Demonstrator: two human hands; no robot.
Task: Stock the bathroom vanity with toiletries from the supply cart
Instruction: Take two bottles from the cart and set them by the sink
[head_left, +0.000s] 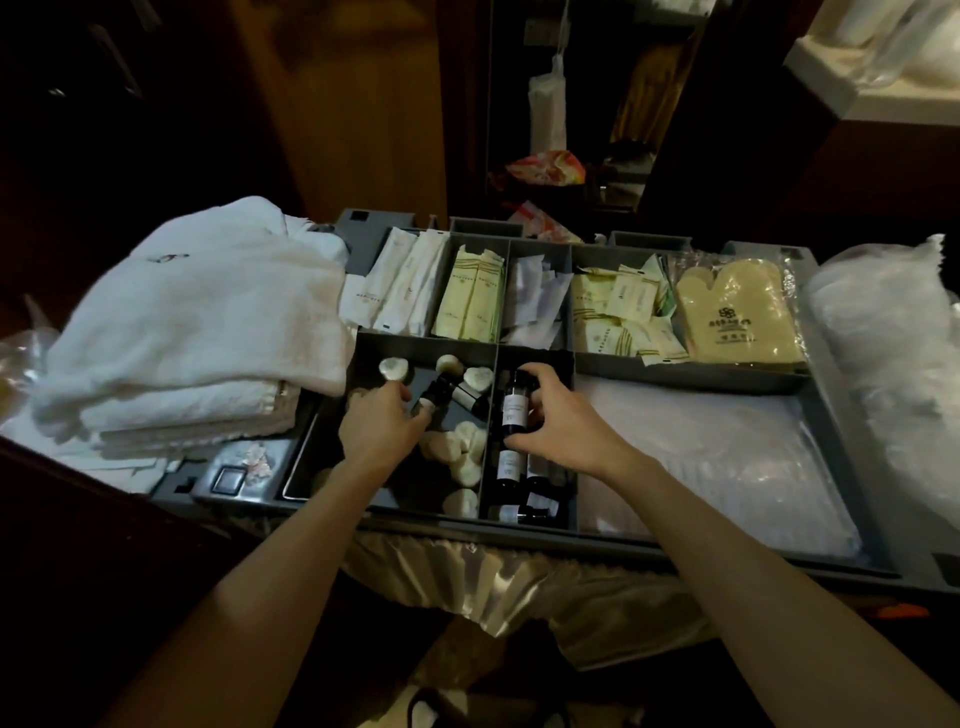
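Head view, down onto the grey cart tray (675, 374). Grips with the right hand (561, 426) a tall dark bottle (514, 408), thumb at its near end and fingers over the cap, apparently to lift it clear of the narrow compartment without knocking the others. Curls the left hand (382, 423) against a small dark bottle (436, 392) in the compartment just to the left; cannot tell in this dim light whether pinching it or only touching. Seems to work both sides at once so as to gather a set in one go. Finds more dark bottles (509, 467) lying flat below the right hand, and round white soaps (465, 452) loose around the left. Sees along the back row, left to right, long white sachets (400, 286), pale yellow packets (470, 299), bluish-white sachets (535, 304), a heap of pale square packets (618, 317), then a tan mitt (737, 312) in clear wrap. Notes clear-wrapped white goods (701, 457) in the big front-right compartment, folded white towels (182, 322) beside the tray at left. Judges the task early: toiletries not yet off the cart, and a pale ledge (883, 111) at upper right, perhaps the vanity, well apart.
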